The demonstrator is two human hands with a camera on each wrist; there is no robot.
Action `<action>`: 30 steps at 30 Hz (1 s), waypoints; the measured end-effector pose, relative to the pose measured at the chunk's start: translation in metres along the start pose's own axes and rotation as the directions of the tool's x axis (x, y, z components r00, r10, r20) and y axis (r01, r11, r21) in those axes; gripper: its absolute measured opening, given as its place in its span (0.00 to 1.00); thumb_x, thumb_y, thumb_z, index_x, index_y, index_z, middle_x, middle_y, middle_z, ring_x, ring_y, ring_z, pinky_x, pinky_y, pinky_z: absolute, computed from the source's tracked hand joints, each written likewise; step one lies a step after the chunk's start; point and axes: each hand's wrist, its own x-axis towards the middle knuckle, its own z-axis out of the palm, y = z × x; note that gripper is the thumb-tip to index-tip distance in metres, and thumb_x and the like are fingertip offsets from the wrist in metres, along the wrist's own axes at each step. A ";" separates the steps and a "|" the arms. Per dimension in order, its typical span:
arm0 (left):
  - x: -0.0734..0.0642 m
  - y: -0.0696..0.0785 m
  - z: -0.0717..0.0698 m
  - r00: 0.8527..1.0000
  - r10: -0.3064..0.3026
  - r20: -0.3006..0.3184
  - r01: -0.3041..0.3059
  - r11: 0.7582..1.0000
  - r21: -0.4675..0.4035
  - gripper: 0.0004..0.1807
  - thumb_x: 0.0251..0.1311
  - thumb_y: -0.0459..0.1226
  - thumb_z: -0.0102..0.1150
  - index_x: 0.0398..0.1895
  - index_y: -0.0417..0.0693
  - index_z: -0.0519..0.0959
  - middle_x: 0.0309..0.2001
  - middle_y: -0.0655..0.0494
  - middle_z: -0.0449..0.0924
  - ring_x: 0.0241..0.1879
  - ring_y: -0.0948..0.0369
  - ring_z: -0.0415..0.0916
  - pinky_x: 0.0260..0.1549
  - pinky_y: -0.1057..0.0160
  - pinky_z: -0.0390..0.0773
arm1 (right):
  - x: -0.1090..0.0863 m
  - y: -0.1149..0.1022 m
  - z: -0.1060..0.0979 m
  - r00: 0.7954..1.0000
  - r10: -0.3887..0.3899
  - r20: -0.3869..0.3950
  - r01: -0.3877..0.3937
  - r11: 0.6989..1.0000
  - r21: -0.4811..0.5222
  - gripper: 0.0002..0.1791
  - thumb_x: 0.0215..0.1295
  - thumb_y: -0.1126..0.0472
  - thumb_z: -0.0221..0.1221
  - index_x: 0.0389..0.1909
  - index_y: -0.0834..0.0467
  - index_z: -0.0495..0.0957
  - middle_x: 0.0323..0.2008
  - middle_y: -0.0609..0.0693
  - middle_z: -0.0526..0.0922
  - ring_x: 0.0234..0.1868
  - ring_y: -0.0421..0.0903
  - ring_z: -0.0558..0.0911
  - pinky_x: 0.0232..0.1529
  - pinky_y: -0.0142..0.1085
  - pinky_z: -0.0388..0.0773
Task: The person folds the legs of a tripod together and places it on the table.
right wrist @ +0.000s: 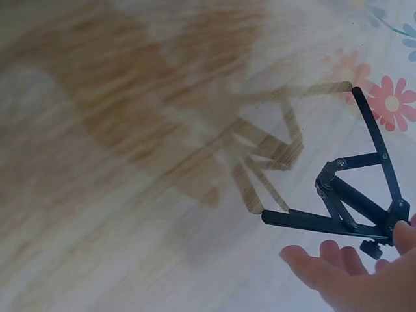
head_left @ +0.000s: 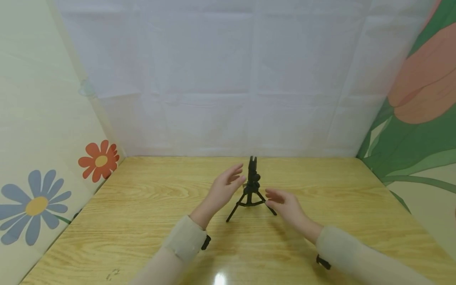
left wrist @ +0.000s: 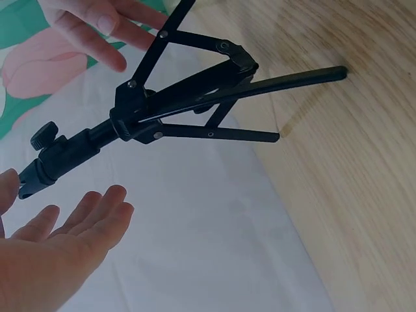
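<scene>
Before a white sheet [head_left: 206,79], on a wood-grained table [head_left: 142,213], a black tripod [head_left: 252,187] stands between the left hand [head_left: 221,188] and the right hand [head_left: 291,210], both released and loosely curved (whether either touches it, I cannot tell), a small knob [left wrist: 44,135] jutting from its side.

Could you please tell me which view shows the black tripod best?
The left wrist view: the tripod is large, its knob and braces distinct, though one leg is cropped. The head view shows it small; the right wrist view, mainly its legs.
</scene>
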 end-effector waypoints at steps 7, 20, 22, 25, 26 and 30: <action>0.007 0.004 0.006 1.000 -0.025 0.012 0.026 0.999 -0.035 0.30 0.71 0.45 0.53 0.73 0.50 0.62 0.69 0.44 0.64 0.67 0.46 0.63 0.60 0.45 0.68 | 0.004 0.001 0.003 1.000 0.029 0.006 -0.029 1.000 0.007 0.23 0.66 0.71 0.58 0.61 0.71 0.71 0.58 0.68 0.75 0.57 0.62 0.76 0.56 0.48 0.75; 0.019 0.007 0.015 1.000 -0.005 -0.007 0.005 0.998 -0.064 0.30 0.70 0.44 0.55 0.72 0.48 0.63 0.68 0.45 0.65 0.66 0.44 0.64 0.59 0.44 0.69 | 0.007 0.002 0.007 0.999 0.041 0.004 -0.041 0.999 0.006 0.22 0.64 0.72 0.59 0.59 0.72 0.72 0.55 0.68 0.77 0.54 0.62 0.78 0.53 0.48 0.77; 0.020 0.007 0.016 1.000 -0.011 -0.009 0.010 0.998 -0.068 0.30 0.69 0.43 0.55 0.72 0.47 0.64 0.68 0.44 0.66 0.65 0.45 0.65 0.58 0.44 0.70 | 0.008 0.002 0.008 0.999 0.048 0.001 -0.048 0.999 -0.002 0.21 0.64 0.72 0.60 0.58 0.71 0.73 0.54 0.67 0.78 0.53 0.62 0.79 0.52 0.48 0.78; 0.021 0.008 0.017 1.000 -0.011 -0.012 0.010 0.997 -0.071 0.30 0.69 0.43 0.56 0.72 0.46 0.64 0.67 0.42 0.66 0.64 0.45 0.66 0.57 0.45 0.71 | 0.009 0.002 0.008 0.998 0.059 0.006 -0.059 0.998 -0.016 0.21 0.64 0.72 0.59 0.58 0.71 0.74 0.54 0.66 0.78 0.51 0.61 0.79 0.50 0.48 0.78; 0.021 0.008 0.017 1.000 -0.011 -0.014 0.010 0.997 -0.073 0.30 0.69 0.42 0.56 0.72 0.46 0.64 0.66 0.42 0.67 0.64 0.45 0.67 0.57 0.45 0.71 | 0.009 0.002 0.009 0.998 0.059 0.003 -0.059 0.998 -0.019 0.20 0.64 0.73 0.59 0.58 0.71 0.74 0.53 0.66 0.79 0.51 0.61 0.80 0.50 0.48 0.78; 0.022 0.009 0.018 1.000 -0.014 -0.028 0.012 0.997 -0.072 0.30 0.69 0.42 0.57 0.71 0.45 0.64 0.65 0.42 0.68 0.63 0.46 0.68 0.56 0.47 0.73 | 0.010 0.003 0.010 0.999 0.045 0.000 -0.045 0.998 -0.036 0.19 0.64 0.73 0.59 0.56 0.72 0.75 0.52 0.67 0.79 0.50 0.61 0.80 0.49 0.48 0.79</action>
